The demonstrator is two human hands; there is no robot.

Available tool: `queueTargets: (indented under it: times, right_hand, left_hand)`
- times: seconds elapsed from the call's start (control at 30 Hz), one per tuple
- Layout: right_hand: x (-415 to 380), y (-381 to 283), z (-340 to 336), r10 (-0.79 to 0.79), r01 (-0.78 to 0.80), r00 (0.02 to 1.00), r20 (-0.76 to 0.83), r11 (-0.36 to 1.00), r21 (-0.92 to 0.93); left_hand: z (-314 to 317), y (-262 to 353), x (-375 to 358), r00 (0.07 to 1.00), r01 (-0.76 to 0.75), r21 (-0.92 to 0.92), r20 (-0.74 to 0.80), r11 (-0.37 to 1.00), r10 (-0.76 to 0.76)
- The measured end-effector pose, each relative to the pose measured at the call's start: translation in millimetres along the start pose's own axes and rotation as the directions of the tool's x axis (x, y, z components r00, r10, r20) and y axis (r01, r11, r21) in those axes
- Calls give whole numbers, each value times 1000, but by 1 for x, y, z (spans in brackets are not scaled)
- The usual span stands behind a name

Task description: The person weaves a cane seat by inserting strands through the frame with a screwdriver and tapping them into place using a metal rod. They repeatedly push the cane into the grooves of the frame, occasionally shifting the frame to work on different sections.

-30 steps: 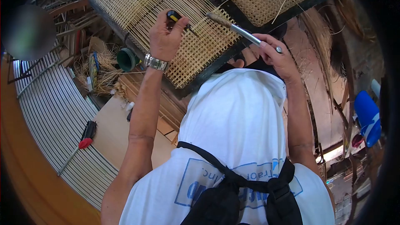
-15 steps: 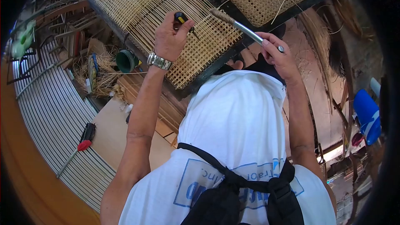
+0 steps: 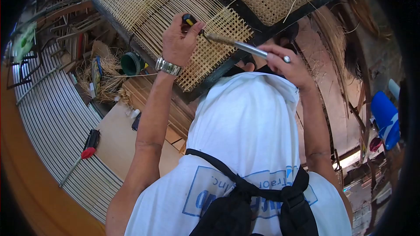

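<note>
My left hand [image 3: 181, 39], with a metal watch on its wrist, is closed around a black and yellow handled tool [image 3: 189, 19] above a woven cane panel [image 3: 214, 57] in a dark frame. My right hand [image 3: 286, 63] grips a brush with a silver handle [image 3: 251, 49]. The brush's bristle end [image 3: 218, 39] lies over the open weave, close to the tip of the handled tool; whether they touch I cannot tell. Loose parallel strands run across the panel's middle, with denser weave at the upper left.
A second cane panel [image 3: 280, 0] adjoins at the upper right. On the left are a green container [image 3: 131, 63], loose fibres [image 3: 109, 78], a ribbed metal surface [image 3: 57, 118] and a red and black tool [image 3: 89, 146]. A blue object [image 3: 385, 118] is at the far right.
My right hand has moved slightly left and down, bringing the brush's bristle end left and down towards my left hand. The left hand has barely moved.
</note>
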State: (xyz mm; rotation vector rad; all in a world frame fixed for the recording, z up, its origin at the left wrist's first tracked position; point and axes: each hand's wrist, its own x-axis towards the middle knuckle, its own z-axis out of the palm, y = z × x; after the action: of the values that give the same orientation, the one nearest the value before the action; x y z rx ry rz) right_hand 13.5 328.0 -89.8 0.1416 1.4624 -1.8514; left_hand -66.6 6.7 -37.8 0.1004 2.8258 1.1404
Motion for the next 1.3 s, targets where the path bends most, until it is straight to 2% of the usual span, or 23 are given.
queueTargets:
  times: [0.03,0.07,0.13,0.2,0.27,0.37,0.43,0.5,0.57,0.63,0.73,0.77,0.83,0.87,0.9,0.93,0.97,1.03,1.1,1.17,1.2,1.23,1.3]
  right_hand:
    - [-3,3,-2,-2,2,1000,-3,1000,0]
    - [-5,9,-4,-5,11,996,-90,998,61]
    - [-12,9,-2,-20,48,974,-228,992,118]
    - [-13,8,-4,-28,55,972,-232,992,110]
    - [-14,7,-4,-30,56,971,-236,993,105]
    - [-14,4,6,-24,54,975,-220,990,131]
    - [-17,3,12,-48,49,998,-39,999,24]
    - [-26,5,9,-48,51,996,-69,998,38]
    - [-36,15,-1,-38,48,989,-144,997,62]
    - [-41,14,3,-26,33,990,-137,998,46]
    - [-32,10,24,-48,49,999,25,999,-21]
    - [-28,11,28,-42,49,996,78,994,-101]
    - [-15,14,39,-227,253,962,149,949,-190]
    - [-13,13,43,-227,254,962,151,949,-186]
    - [-12,8,45,-140,147,988,67,982,-119]
    - [-12,4,45,-43,42,999,-13,998,-45]
    - [-13,4,42,-41,41,999,-14,998,-46]
    - [-14,5,35,-28,36,993,117,997,-73]
    - [-12,6,40,-56,69,991,125,993,-97]
    - [-8,6,44,-125,144,983,134,979,-143]
    - [-5,6,43,-77,84,995,71,991,-108]
    - [-4,10,44,-77,85,994,75,990,-109]
    - [-2,13,45,-69,69,998,10,998,1]
  left_hand:
    - [0,-5,0,1000,-7,-107,-29,994,4]
    - [-1,-7,-1,998,-13,-211,-58,977,1]
    - [-1,-4,-5,999,-12,-174,-43,985,4]
    - [0,1,-4,999,-26,-139,-33,990,22]
    - [3,6,-7,999,4,-35,44,999,-3]
    - [11,3,-10,998,7,-24,58,1000,-5]
    - [7,4,-10,999,4,-9,44,1000,-4]
    - [0,-1,-12,999,13,5,31,1000,-13]
    - [-12,-14,-11,988,-16,-191,-152,982,-14]
    - [-15,-13,-13,988,-11,-174,-156,985,-17]
    - [-6,-20,-19,990,24,-107,-133,994,-38]
    - [-2,-20,-20,991,25,-107,-130,994,-38]
    - [2,-15,-23,991,-29,-63,-129,998,21]
    - [1,-14,-24,992,-6,-75,-123,997,-3]
    - [0,-14,-24,992,-5,-73,-123,997,-4]
    - [-2,-15,-24,988,4,-152,-153,988,-28]
    - [-4,-16,-24,982,11,-231,-181,973,-54]
    - [-12,-23,-22,977,30,-175,-203,984,-65]
    - [-13,-26,-21,981,69,-66,-176,995,-80]
    - [-10,-21,-20,983,35,-100,-178,994,-52]
    - [-9,-18,-21,983,4,-130,-180,992,-27]
    - [-8,-20,-21,983,5,-128,-183,992,-29]
    - [-7,-24,-19,972,3,-251,-228,968,-63]
